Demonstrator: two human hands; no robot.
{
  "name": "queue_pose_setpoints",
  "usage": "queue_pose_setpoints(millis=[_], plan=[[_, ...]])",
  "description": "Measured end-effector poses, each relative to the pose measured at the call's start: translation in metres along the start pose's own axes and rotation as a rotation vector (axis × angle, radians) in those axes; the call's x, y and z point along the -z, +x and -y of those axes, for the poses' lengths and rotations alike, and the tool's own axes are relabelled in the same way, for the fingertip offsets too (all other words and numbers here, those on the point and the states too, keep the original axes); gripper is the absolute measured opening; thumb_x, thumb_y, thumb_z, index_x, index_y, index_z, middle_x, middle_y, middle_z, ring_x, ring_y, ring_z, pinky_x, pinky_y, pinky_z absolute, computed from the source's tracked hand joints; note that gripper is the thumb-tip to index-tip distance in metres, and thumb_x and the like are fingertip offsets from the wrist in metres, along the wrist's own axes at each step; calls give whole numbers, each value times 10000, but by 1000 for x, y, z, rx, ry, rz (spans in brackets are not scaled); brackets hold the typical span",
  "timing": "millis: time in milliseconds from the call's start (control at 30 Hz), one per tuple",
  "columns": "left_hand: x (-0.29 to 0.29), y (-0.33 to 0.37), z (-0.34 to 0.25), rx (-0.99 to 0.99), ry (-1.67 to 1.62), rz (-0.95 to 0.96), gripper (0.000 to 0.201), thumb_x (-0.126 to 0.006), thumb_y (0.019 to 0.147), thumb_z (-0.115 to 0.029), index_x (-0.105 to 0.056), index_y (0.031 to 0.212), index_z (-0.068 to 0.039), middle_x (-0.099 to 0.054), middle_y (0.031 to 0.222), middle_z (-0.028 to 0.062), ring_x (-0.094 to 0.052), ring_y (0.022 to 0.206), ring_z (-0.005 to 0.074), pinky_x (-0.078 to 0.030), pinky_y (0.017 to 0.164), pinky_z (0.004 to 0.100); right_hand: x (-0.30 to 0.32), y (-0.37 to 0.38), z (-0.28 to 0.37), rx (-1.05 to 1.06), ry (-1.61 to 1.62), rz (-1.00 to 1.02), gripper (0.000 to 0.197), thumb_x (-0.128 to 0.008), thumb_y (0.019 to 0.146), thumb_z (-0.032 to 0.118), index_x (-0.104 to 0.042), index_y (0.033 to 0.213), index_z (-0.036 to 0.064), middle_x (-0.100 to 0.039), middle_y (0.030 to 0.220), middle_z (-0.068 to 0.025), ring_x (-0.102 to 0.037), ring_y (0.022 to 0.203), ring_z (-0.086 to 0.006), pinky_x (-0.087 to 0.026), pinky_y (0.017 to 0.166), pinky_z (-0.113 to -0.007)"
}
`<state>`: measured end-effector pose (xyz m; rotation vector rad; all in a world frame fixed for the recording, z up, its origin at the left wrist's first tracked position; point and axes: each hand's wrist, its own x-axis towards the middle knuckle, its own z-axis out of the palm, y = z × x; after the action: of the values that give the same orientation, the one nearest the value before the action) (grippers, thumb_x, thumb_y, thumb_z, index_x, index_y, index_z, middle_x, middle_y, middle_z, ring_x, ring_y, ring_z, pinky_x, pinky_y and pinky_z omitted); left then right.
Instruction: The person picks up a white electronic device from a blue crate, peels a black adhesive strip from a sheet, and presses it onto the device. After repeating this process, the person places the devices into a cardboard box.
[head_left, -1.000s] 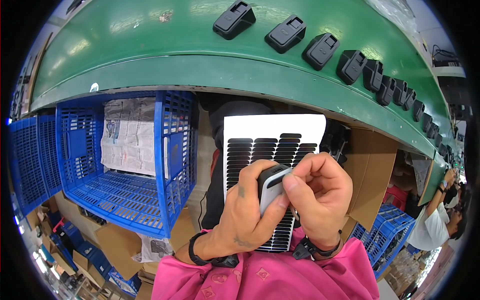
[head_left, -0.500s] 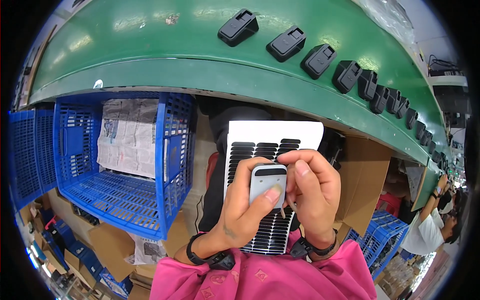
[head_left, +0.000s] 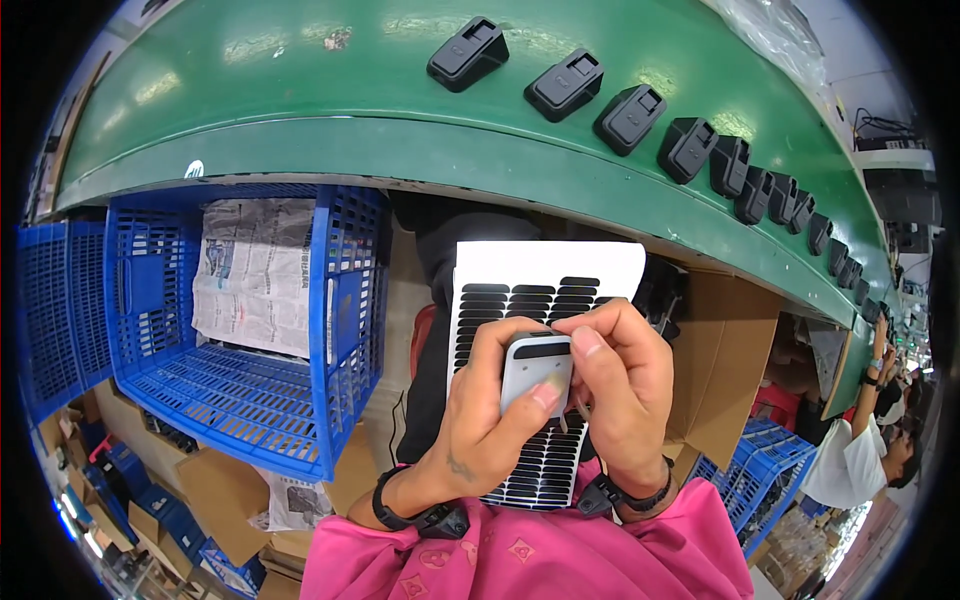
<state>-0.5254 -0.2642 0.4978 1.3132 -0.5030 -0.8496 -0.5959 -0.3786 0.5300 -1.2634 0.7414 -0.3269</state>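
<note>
My left hand [head_left: 478, 425] is wrapped round a small grey device [head_left: 528, 372] with rounded corners and a black band across its upper end; the thumb presses on its face. At the device's upper right corner, the index finger and thumb of my right hand [head_left: 632, 395] are drawn together. Whatever sits between those fingertips is too small to make out. A thin light piece shows below the right fingers. Beneath both hands, a white sheet [head_left: 545, 258] with rows of black, rounded stickers [head_left: 482, 315] lies over my lap, partly covered by my hands.
Along the green bench [head_left: 300, 90] ahead stands a row of several black plastic housings [head_left: 566, 85]. A blue plastic crate [head_left: 325, 400] lined with newspaper is at my left. To the right are a cardboard box [head_left: 725, 360], another blue crate [head_left: 765, 455] and a co-worker's arm [head_left: 866, 400].
The index finger and thumb of my right hand have shifted slightly left, onto the device's upper right corner. At far right, the co-worker's arm has reached further up.
</note>
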Motion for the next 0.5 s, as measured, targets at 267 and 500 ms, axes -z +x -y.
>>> queue_pose_setpoints(millis=[267, 500], plan=[[15, -6, 1, 130, -406, 83, 580, -442, 906, -371, -359, 1311, 36, -544, 1135, 131, -555, 1021, 160, -452, 868, 289, 3, 5, 4, -89, -23, 103, 133, -559, 942, 96, -590, 955, -32, -590, 719, -23, -524, 590, -33, -447, 512, -181], [114, -10, -14, -169, -251, -368, 565, -671, 797, 1, -465, 1323, 12, -502, 1275, 147, -618, 869, 166, -519, 628, 256, 30, 3, -16, 73, -220, -36, 100, -538, 918, 77, -574, 933, -14, -554, 678, -31, -505, 542, -75, -402, 481, -193]])
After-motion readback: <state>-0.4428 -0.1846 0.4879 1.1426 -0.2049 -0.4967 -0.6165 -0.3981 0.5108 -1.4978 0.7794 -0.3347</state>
